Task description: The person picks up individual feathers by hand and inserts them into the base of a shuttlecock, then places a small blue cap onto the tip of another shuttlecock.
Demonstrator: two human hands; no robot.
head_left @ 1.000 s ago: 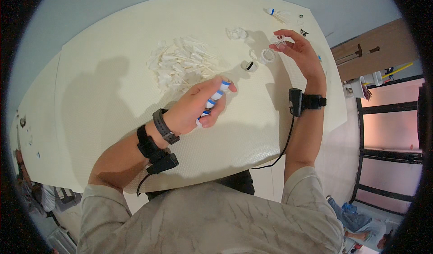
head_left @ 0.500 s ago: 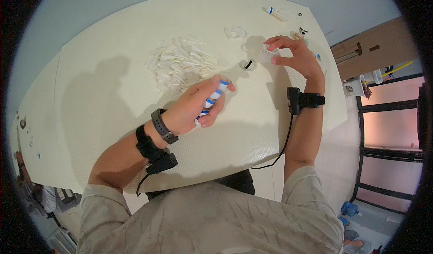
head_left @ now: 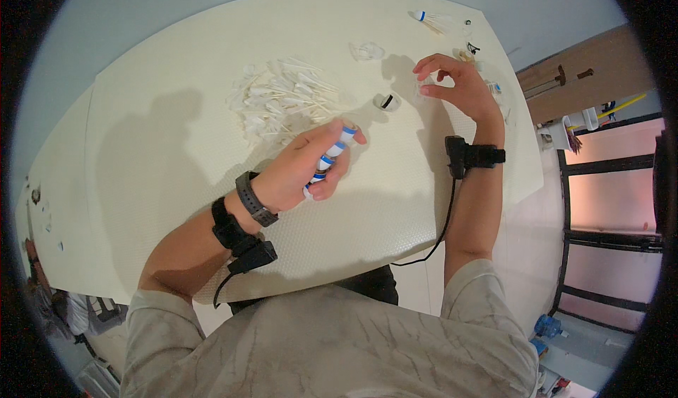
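My left hand (head_left: 304,165) is closed round a row of shuttlecock cork heads (head_left: 332,153), white with blue bands, over the near middle of the table. Its fingers hide part of the row. To the right, my right hand (head_left: 455,87) has thumb and fingers curved about a small, see-through plastic piece (head_left: 422,87) at the fingertips. That piece is faint, and its exact shape cannot be made out. Left of this hand, a clear round piece with a black stripe (head_left: 387,102) sits on the table. Beyond lies some crumpled clear plastic (head_left: 367,51).
A heap of loose white feathers (head_left: 286,98) spreads over the middle of the white table (head_left: 162,250). At the far right lie a shuttlecock (head_left: 429,21) and several small bits. Black straps with cabled boxes (head_left: 477,156) are on both my wrists.
My right hand has shifted slightly left, and its thumb has come a little nearer the fingers. The clear piece there looks smaller and fainter. My left hand keeps its hold.
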